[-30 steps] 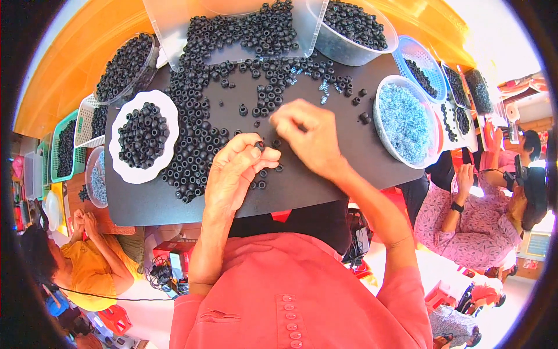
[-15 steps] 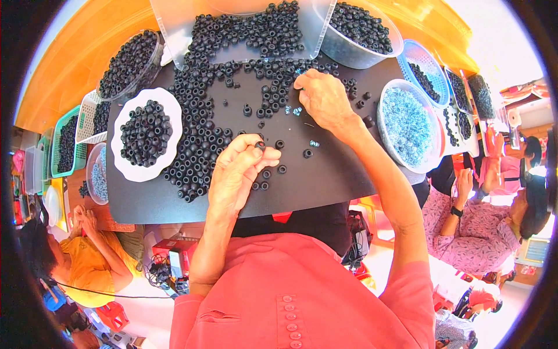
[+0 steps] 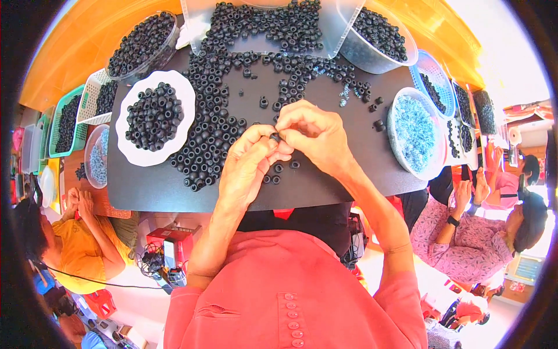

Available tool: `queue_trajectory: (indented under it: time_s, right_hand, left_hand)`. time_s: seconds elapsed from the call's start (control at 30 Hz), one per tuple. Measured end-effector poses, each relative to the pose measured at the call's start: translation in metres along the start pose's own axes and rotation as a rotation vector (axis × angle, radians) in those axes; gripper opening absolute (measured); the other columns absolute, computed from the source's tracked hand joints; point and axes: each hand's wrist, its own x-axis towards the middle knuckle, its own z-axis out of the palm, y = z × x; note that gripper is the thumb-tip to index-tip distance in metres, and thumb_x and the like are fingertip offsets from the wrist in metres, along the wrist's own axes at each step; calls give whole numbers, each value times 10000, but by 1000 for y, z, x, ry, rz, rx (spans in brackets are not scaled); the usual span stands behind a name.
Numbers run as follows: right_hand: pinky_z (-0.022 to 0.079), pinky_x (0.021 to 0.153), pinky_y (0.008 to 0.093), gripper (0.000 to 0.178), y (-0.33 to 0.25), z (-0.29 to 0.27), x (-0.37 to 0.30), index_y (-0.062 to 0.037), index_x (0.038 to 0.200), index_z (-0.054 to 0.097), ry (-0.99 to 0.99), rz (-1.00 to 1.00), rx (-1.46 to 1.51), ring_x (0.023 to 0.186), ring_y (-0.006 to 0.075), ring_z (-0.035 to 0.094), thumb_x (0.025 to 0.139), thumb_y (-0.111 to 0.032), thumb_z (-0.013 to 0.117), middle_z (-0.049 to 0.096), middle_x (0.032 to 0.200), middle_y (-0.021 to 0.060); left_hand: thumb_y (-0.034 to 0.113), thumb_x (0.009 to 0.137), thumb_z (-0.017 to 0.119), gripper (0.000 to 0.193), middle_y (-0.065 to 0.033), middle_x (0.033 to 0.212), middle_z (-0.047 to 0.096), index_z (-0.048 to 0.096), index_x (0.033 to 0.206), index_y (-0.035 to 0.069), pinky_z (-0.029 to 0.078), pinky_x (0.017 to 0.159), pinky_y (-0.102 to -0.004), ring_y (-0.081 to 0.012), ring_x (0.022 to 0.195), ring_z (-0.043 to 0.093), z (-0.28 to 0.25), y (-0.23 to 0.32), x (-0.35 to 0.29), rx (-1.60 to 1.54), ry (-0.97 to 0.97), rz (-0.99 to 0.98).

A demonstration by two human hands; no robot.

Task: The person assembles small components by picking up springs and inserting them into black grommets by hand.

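To the right of the white plate (image 3: pixel 152 159), a black bead (image 3: pixel 275 137) is pinched in the left hand (image 3: pixel 244 168), closely flanked by the right hand (image 3: pixel 321 138), fingers closed, whether on anything cannot be told; loose beads (image 3: pixel 203 152) are spread between.

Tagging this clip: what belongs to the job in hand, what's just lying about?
In use: left fingers pinching a black bead; right fingers beside it; loose black beads; probably tub of pale-blue pieces.

Apparently lying about: tangled black cables; red box.
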Motion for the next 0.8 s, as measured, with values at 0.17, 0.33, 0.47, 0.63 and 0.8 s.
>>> queue_trajectory:
  time_s: [0.17,0.33,0.47,0.63,0.8]
  right_hand:
    - [496,677,233,105,-4,5,-5,9,895,639,-12,-65,-160,760,90,595,794,23,610,607,952,64]
    - [491,652,229,120,-1,8,-8,7,914,643,13,-7,-99,720,84,586,812,32,585,612,942,59]
    - [490,651,233,110,3,9,-10,15,902,637,21,-51,-104,733,84,585,803,42,594,613,943,56]
    - [492,646,233,105,2,13,-11,17,890,632,70,-158,-113,751,83,588,793,47,606,617,930,57]
    - [489,611,235,109,2,19,-13,13,893,633,106,-79,-59,711,94,598,791,42,610,629,862,57]
  left_hand:
    - [53,915,495,127,-94,924,636,555,1015,2,511,801,-307,-168,833,630,1,0,-1,70,30,70]
    - [58,892,512,132,-74,951,613,554,1003,0,495,830,-319,-158,863,603,2,0,-3,130,34,46]
    - [38,895,498,143,-71,944,613,555,1019,-5,492,825,-312,-157,857,602,1,-1,-3,136,69,52]
    - [32,903,515,86,-65,896,615,553,973,-1,509,773,-273,-143,809,617,5,-1,-2,136,103,55]
    - [36,903,517,88,-69,905,618,556,974,0,503,787,-277,-142,806,618,5,-1,-3,138,116,50]
